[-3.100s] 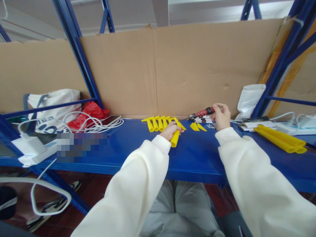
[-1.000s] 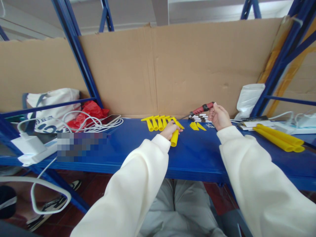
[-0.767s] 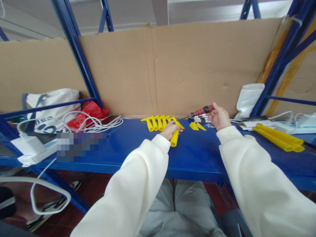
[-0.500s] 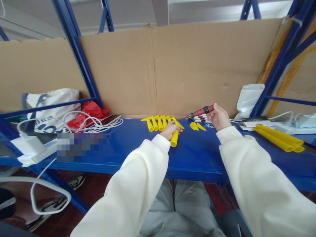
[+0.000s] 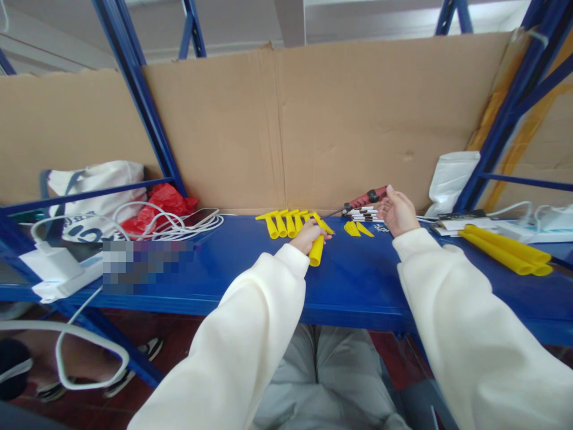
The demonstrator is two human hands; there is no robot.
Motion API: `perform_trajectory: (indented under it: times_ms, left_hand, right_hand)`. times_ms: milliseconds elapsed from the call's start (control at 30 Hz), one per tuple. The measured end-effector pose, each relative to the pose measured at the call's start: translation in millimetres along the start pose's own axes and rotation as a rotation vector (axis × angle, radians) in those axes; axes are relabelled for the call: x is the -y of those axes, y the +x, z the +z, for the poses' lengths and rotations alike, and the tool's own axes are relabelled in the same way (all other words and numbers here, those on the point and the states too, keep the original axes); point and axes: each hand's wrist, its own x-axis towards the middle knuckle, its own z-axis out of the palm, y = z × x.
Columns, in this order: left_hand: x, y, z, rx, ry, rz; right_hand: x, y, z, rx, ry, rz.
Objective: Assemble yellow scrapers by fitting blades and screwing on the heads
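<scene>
My left hand (image 5: 308,236) is closed around a yellow tube (image 5: 316,253) with a flat yellow piece (image 5: 324,224) across its far end. In my right hand (image 5: 398,212) is the end of a red-and-black screwdriver (image 5: 364,199), gripped with the fingertips. Its shaft slants down to the left, with the tip at or near the flat yellow piece; whether they touch is hard to tell. Left of my left hand, several similar yellow tubes (image 5: 281,226) with flat tops lie in a row. Loose yellow pieces (image 5: 358,229) and small screw-like parts (image 5: 380,227) lie between my hands.
Black-and-white sticks (image 5: 362,213) lie behind the loose pieces. Yellow tubes (image 5: 505,249) rest at the right on the blue shelf (image 5: 358,286). White cables (image 5: 179,227), a red bag (image 5: 163,202) and a cloth bag (image 5: 98,179) are at the left. Cardboard (image 5: 358,119) stands behind.
The handle end of the screwdriver has risen slightly, and my right hand's fingers have shifted on it. My left hand and its tube stay put. Another person's feet at lower left have moved.
</scene>
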Motion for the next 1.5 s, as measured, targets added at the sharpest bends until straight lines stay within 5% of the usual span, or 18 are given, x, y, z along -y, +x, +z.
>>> perform_trajectory:
  times_ms: [1067,1500]
  left_hand:
    - [-2.8,-4.9,0.7,-0.002,0.0,0.012]
    - [-2.2,-3.6,0.5,0.003,0.027,0.004]
  right_hand:
    - [0.6,-1.2,1.3,-0.013,0.001,0.018]
    - [-2.4,4.0,-4.8,0.085,0.037,0.067]
